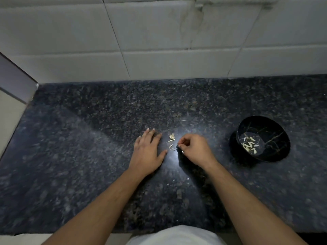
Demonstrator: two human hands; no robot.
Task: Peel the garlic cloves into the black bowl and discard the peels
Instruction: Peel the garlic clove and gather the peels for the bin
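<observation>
A black bowl with thin gold lines stands on the dark granite counter at the right, holding several pale peeled garlic cloves. A small heap of garlic peels lies between my hands at the counter's middle. My left hand rests flat on the counter just left of the peels, fingers straight. My right hand has its fingers curled, with the fingertips pinched at the right edge of the peels; what they pinch is too small to tell.
A few tiny peel scraps lie nearer to me on the counter. A white tiled wall rises behind the counter. A grey panel borders the counter's left end.
</observation>
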